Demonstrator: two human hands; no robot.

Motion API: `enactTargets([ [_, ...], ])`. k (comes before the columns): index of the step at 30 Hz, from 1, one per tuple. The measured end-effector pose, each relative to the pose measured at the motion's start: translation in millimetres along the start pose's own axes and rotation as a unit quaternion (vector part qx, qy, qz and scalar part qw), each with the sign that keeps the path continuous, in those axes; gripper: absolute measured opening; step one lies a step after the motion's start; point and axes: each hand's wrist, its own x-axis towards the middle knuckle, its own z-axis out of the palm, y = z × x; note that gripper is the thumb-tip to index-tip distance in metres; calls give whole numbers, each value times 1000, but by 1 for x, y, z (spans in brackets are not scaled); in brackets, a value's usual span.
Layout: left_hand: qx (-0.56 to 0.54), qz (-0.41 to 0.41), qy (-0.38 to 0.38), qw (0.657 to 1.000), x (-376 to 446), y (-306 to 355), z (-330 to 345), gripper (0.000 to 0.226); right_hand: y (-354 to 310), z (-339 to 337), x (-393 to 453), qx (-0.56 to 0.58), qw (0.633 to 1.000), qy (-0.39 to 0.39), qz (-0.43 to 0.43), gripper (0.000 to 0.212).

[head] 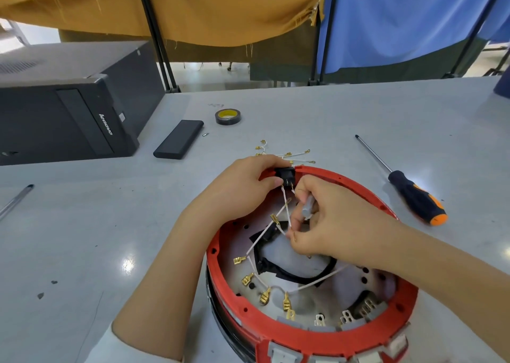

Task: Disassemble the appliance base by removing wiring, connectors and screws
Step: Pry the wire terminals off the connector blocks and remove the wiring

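A round red appliance base [292, 332] lies upside down on the grey table, with white wires and several brass spade connectors [264, 297] loose inside it. A black switch [285, 175] sits in the far rim. My left hand [242, 186] grips that switch and the rim around it. My right hand [325, 224] pinches a white wire [287, 213] running to the switch terminals, and a small grey part [307, 206] sits between its fingers. Removed wires with connectors [287, 154] lie on the table just beyond the base.
An orange-and-black screwdriver [411, 194] lies to the right of the base. A tape roll [228, 116], a black flat case [179, 139] and a small screw [205, 134] sit further back. A black computer tower [69, 108] stands at the left; a pen [16, 199] lies near the left edge.
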Motion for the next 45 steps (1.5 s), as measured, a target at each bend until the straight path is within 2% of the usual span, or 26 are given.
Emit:
enactTargets([
  [3, -3, 2, -8, 1000, 1, 0, -1, 34, -11, -11, 5, 58, 996, -35, 50, 37],
  [8, -11, 3, 0, 1000, 0, -2, 1, 32, -26, -36, 7, 107, 964, -187, 155, 47],
  [12, -17, -1, 0, 1000, 1, -3, 2, 32, -34, -53, 0, 70, 938, -292, 176, 45],
  [14, -20, -6, -2, 1000, 1, -3, 2, 32, -38, -61, -1, 66, 933, -312, 170, 45],
  [16, -20, -6, -1, 1000, 0, -3, 2, 32, -40, -68, 4, 59, 948, -274, 148, 44],
  [19, -19, -6, 0, 1000, -1, -2, 1, 32, -31, -75, 28, 12, 985, -130, 114, 39],
  [22, -18, -7, 2, 1000, -1, -2, 1, 30, -15, -80, 67, 2, 992, -19, 121, 41],
  [24, -12, -9, 8, 1000, -1, -2, 0, 30, -6, -82, 96, -17, 990, 25, 136, 37],
  [26, -10, -12, 13, 1000, 0, -2, 0, 30, 1, -80, 124, -70, 985, 30, 154, 31],
  [30, -14, -23, 28, 999, 0, -4, 1, 28, 15, -55, 163, -174, 968, -35, 179, 31],
  [33, -30, -29, 28, 999, 0, -5, 2, 25, 23, -41, 173, -205, 964, -66, 156, 32],
  [35, -39, -34, 27, 998, 1, -6, 2, 25, 16, -40, 167, -175, 976, -49, 116, 28],
  [38, -39, -36, 27, 998, 2, -7, 2, 28, 0, -46, 141, -43, 998, 41, 35, 54],
  [41, -38, -35, 26, 998, 2, -6, 1, 27, -11, -46, 98, 67, 991, 94, -62, 71],
  [43, -39, -31, 22, 999, 0, -5, -1, 27, -7, -36, 77, 91, 986, 108, -88, 72],
  [45, -42, -26, 15, 999, -1, -4, -1, 27, 2, -25, 70, 115, 984, 108, -77, 65],
])
